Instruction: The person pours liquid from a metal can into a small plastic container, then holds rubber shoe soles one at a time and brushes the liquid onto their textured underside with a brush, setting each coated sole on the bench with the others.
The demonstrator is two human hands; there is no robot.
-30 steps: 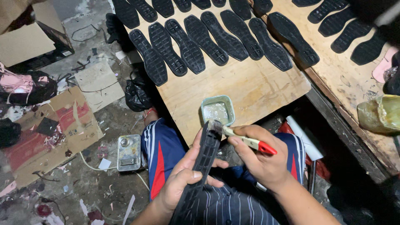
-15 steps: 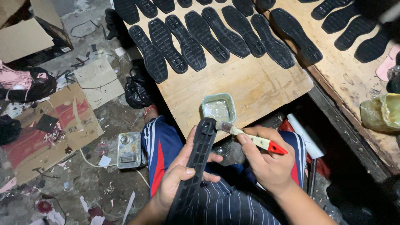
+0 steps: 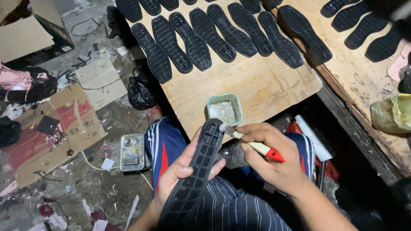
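My left hand (image 3: 182, 171) grips a black rubber shoe sole (image 3: 195, 173), held lengthwise with its ribbed side up over my lap. My right hand (image 3: 272, 160) holds a small brush (image 3: 250, 143) with a pale handle and red end; its bristles touch the sole's far tip. Just beyond the tip sits a small square tub of whitish glue (image 3: 224, 109) on a wooden board (image 3: 257, 85).
Several black soles (image 3: 205, 34) lie in a row across the far part of the board, more on a second board (image 3: 364, 64) at right. A yellowish bag (image 3: 391, 113) sits at right. Cardboard (image 3: 51, 128), scraps and a small metal box (image 3: 132, 152) litter the floor at left.
The brush has moved from above the sole to its far tip. The sole has tilted a little and is held lower in my left hand.
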